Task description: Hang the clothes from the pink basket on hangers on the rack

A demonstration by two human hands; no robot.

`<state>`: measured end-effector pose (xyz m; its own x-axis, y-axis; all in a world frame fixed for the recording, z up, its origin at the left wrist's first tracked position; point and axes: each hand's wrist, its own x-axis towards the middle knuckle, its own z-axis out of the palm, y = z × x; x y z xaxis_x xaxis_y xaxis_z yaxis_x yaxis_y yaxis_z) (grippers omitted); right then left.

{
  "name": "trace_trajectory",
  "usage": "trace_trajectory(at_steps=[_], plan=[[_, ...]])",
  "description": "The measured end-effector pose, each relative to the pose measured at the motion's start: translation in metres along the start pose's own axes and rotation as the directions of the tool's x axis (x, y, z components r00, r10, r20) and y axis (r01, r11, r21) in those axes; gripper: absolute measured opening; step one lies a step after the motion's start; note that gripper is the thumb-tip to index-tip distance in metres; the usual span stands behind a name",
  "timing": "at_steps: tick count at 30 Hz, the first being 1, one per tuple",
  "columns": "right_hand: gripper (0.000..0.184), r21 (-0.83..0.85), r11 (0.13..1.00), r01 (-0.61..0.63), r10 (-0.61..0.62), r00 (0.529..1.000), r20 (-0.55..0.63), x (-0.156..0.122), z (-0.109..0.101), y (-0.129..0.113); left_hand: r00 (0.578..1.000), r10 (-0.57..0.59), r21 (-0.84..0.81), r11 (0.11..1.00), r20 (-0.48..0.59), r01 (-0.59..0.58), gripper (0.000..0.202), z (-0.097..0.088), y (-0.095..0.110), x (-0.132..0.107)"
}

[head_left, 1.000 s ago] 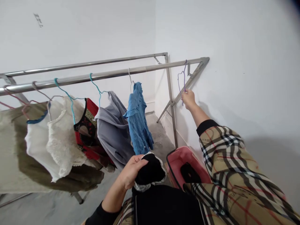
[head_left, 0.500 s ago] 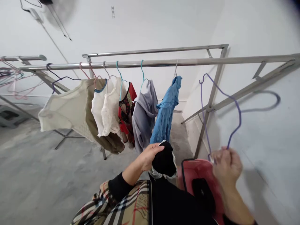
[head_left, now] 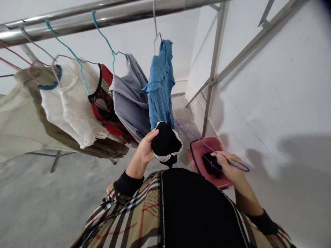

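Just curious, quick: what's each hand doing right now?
Left hand: closed on the black garment.
Right hand: closed on the purple hanger.

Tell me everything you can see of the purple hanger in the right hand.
The purple hanger is thin wire, apparently coated, with no clothing on it. It lies nearly flat, its long wires reaching toward the blue garment, a curved end sticking out past the right hand, which pinches it beside a small green spot. It is above the pink basin, apparently not touching.

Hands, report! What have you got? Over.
Left hand shut on black lacy cloth. Right hand shut on purple hanger, above pink basket. Blue dress hangs just behind the cloth.
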<state>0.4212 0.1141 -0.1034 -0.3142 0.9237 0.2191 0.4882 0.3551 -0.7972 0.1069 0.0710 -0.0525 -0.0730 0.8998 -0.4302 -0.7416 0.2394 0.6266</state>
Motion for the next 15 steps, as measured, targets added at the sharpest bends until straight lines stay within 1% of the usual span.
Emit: trace_trajectory(at_steps=[2,4,6,8,10,12,14,15], plan=[[0.039,-0.011,0.999,0.041,-0.040,0.997,0.070,-0.007,-0.016,0.005,1.000,0.019,0.024,1.000,0.010,-0.019,0.016,0.000,0.002,0.001],[0.037,0.014,0.999,0.050,-0.051,0.986,0.159,-0.012,-0.028,0.006,0.998,0.049,0.055,0.997,0.038,-0.051,0.020,0.001,0.003,0.002],[0.035,0.031,0.999,0.018,-0.025,0.972,0.232,-0.014,-0.034,0.003,0.994,0.066,0.094,0.993,0.083,-0.074,0.024,0.004,0.003,0.003],[0.033,0.055,0.998,-0.023,0.007,0.959,0.283,-0.011,-0.033,-0.004,0.990,0.060,0.137,0.987,0.128,-0.078,0.029,0.006,0.002,0.003],[0.032,0.101,0.994,-0.039,0.006,0.951,0.310,-0.007,-0.025,-0.012,0.987,0.042,0.194,0.978,0.155,-0.072,0.032,0.010,-0.002,0.004],[0.033,0.144,0.988,-0.046,-0.008,0.936,0.351,-0.003,-0.009,-0.018,0.986,0.029,0.284,0.956,0.164,-0.075,0.035,0.015,-0.010,0.004],[0.035,0.172,0.982,-0.075,0.001,0.919,0.393,0.001,0.015,-0.021,0.977,0.020,0.435,0.893,0.213,-0.114,0.032,0.021,-0.023,0.003],[0.037,0.190,0.977,-0.095,0.011,0.916,0.402,0.003,0.029,-0.021,0.962,0.012,0.535,0.829,0.273,-0.162,0.029,0.024,-0.031,0.003]])
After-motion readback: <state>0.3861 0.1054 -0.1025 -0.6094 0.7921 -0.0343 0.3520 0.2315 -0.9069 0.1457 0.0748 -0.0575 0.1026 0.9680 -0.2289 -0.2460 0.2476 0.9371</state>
